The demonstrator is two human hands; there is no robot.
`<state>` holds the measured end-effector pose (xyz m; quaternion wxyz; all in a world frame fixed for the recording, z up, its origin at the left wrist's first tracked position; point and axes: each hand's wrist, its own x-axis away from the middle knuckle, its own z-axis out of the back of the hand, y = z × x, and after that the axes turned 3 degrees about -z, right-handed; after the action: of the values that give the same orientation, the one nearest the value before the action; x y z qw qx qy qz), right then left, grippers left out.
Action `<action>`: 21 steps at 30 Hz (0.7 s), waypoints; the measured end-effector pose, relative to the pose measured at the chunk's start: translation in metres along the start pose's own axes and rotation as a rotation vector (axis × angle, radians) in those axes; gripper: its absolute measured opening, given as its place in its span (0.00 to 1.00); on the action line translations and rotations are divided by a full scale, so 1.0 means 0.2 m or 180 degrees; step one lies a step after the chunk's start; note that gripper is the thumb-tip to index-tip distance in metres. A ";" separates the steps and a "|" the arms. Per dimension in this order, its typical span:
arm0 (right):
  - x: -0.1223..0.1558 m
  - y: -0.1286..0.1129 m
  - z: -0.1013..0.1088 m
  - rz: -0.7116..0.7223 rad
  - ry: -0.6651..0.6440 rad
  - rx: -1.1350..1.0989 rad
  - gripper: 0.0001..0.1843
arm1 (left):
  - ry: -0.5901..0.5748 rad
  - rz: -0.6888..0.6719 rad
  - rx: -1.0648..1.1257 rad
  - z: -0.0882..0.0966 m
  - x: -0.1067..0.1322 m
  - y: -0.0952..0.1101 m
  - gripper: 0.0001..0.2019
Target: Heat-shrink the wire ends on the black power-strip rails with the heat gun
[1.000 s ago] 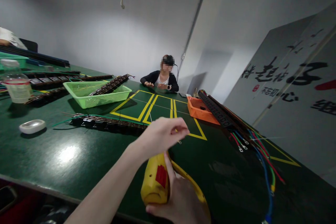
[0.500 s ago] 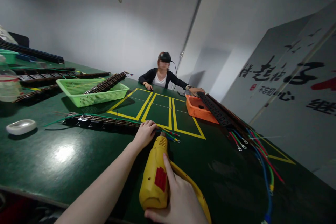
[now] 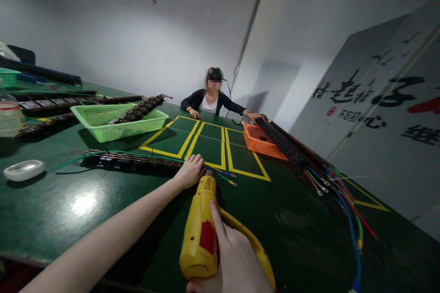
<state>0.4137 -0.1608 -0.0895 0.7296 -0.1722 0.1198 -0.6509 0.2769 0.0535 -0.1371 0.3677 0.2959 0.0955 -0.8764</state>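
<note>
My left hand (image 3: 189, 171) is closed over the right end of a long dark strip assembly with wires (image 3: 132, 161), which lies flat on the green table. Beyond my fingers, several thin coloured wires (image 3: 225, 176) stick out to the right, some tipped with ring terminals. A yellow heat gun (image 3: 197, 238) is gripped in my right hand (image 3: 240, 256), index finger stretched along its body. Its metal nozzle points away from me, right beside my left fingers and close to the wires. My left palm and the part of the strip under it are hidden.
A green basket (image 3: 103, 135) holds another strip; more strips and a bottle (image 3: 10, 114) stand left. A white oval dish (image 3: 24, 170) is nearer. Across the table (image 3: 302, 247), a co-worker (image 3: 211, 98) reaches toward long dark strips (image 3: 280, 142) over an orange basket (image 3: 263, 146).
The heat gun's nozzle has shifted slightly up and left, closer to my left fingers. The wire ends beside it have moved a little. My view has shifted slightly.
</note>
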 end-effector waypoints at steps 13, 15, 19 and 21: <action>-0.08 -0.08 -0.03 -0.0029 0.0014 -0.0079 0.72 | 0.0020 -0.0258 0.0298 0.04 0.03 -0.08 0.08; -0.08 -0.08 -0.03 -0.0037 0.0034 -0.0104 0.72 | 0.0043 -0.0222 0.0244 0.04 0.03 -0.08 0.07; -0.06 -0.05 -0.02 -0.0022 0.0005 -0.0049 0.73 | 0.0087 -0.0166 0.0101 0.04 0.05 -0.08 0.06; -0.04 -0.02 -0.01 0.0009 0.0046 -0.0056 0.72 | 0.0125 -0.0149 0.0030 0.04 0.05 -0.08 0.05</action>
<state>0.4079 -0.1525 -0.0898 0.7281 -0.1738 0.1311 -0.6500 0.2563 0.0553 -0.1369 0.3437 0.3125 0.1055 -0.8793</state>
